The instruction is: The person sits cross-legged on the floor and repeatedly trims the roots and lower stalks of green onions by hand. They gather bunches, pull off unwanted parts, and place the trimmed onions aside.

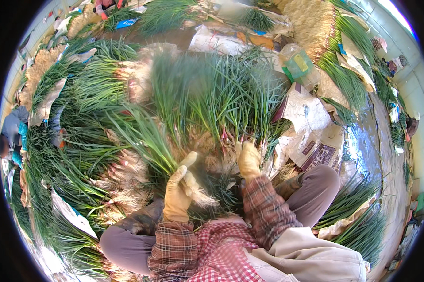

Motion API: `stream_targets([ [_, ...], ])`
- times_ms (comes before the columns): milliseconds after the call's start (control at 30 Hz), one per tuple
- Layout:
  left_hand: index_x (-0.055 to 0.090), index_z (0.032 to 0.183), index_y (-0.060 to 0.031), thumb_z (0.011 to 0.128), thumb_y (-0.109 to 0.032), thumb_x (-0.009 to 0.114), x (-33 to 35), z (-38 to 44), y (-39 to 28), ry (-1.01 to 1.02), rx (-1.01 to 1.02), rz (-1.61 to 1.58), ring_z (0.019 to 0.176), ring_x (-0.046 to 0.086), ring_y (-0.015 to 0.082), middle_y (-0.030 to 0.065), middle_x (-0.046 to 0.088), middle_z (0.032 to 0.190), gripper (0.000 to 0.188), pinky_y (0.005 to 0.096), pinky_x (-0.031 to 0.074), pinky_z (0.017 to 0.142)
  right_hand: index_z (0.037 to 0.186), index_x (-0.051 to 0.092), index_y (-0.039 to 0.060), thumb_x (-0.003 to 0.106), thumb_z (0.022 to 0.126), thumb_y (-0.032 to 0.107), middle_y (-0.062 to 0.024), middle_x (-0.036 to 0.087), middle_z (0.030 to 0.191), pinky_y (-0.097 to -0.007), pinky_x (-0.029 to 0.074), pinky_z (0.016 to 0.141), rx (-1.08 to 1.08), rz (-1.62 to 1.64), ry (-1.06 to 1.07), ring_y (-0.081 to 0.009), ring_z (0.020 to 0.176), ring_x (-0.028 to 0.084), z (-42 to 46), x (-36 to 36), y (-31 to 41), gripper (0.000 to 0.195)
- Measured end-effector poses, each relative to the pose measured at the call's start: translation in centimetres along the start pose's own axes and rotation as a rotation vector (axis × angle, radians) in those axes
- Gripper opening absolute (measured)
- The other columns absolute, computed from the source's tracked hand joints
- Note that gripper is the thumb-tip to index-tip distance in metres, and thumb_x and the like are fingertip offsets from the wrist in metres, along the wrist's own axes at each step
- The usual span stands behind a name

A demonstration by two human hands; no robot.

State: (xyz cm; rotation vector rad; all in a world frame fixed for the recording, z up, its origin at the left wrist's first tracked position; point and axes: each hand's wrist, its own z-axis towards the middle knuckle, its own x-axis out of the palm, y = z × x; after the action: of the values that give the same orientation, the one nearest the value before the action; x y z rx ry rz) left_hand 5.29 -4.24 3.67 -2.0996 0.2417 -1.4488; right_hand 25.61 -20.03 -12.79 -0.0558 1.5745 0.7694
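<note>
My left hand (pixel 179 187), in a pale yellow glove, is closed around a small bunch of green onions (pixel 162 151). Their leaves point up and to the left, and their pale roots hang out at the lower right of the glove. My right hand (pixel 248 159), gloved alike, is at the root end of a wide row of green onions (pixel 229 91) lying in front of me. Its fingertips are by the reddish stems; whether they grip any stem cannot be told. Loose green leaves (pixel 222 194) lie between my legs, below the hands.
Piles of green onions (pixel 95 88) fill the left side. At the right lie a printed woven sack (pixel 314 141) and a clear plastic container with a green label (pixel 300 67). A long stack of onions (pixel 312 31) stands behind. Other people (pixel 106 5) sit far off near the edges.
</note>
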Motion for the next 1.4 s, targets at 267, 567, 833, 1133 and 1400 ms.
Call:
stream_targets([
  [267,0.06,0.123,0.0015,0.095,-0.027,0.059,0.3,1.1,2.6,-0.181,-0.191,0.381,0.105,0.065,0.0216,0.0173,0.063,0.121,0.04,0.0308,0.056,0.084,0.079,0.061,0.006,0.06,0.091,0.029,-0.0142,0.059,0.059,-0.0425,0.048,0.049,0.022,0.044,-0.142,-0.031,0.053,0.06,-1.8,-6.4,5.0,0.026],
  [567,0.069,0.102,-0.0022,0.092,-0.019,0.064,-1.9,3.3,7.6,-0.302,-0.293,0.236,0.065,0.063,0.013,0.0058,0.069,0.085,0.02,0.0241,0.051,0.055,0.099,0.067,0.0047,0.059,0.095,0.029,-0.0112,0.065,0.074,-0.0355,0.048,0.061,-0.009,0.826,0.176,-0.0231,0.063,0.058,-9.0,-7.7,8.0,0.026],
  [833,0.063,0.11,0.0059,0.096,-0.023,0.058,0.6,2.5,5.6,-0.277,-0.188,0.471,0.062,0.067,0.0189,0.0146,0.071,0.089,0.033,0.025,0.052,0.053,0.112,0.059,-0.0068,0.049,0.099,0.033,-0.0179,0.067,0.103,-0.0359,0.052,0.077,0.299,1.035,0.328,-0.0245,0.088,0.065,-0.7,-7.1,7.9,0.043],
  [1133,0.065,0.093,0.002,0.095,-0.023,0.059,-2.0,2.8,5.1,-0.381,-0.162,0.418,0.062,0.067,0.0187,0.0102,0.068,0.075,0.026,0.0264,0.049,0.049,0.071,0.051,0.0097,0.045,0.099,0.045,0.0004,0.044,0.063,-0.0278,0.033,0.048,0.467,1.151,0.98,-0.0123,0.054,0.04,-3.3,-9.9,10.0,0.045],
  [1400,0.065,0.093,0.0025,0.094,-0.025,0.061,0.7,2.2,4.8,-0.435,-0.232,0.447,0.048,0.056,0.0177,0.011,0.066,0.071,0.028,0.0273,0.045,0.045,0.096,0.06,0.0027,0.051,0.099,0.026,-0.002,0.052,0.062,-0.0322,0.033,0.042,0.153,1.105,0.502,-0.0145,0.045,0.041,-2.6,-4.6,10.2,0.025],
])
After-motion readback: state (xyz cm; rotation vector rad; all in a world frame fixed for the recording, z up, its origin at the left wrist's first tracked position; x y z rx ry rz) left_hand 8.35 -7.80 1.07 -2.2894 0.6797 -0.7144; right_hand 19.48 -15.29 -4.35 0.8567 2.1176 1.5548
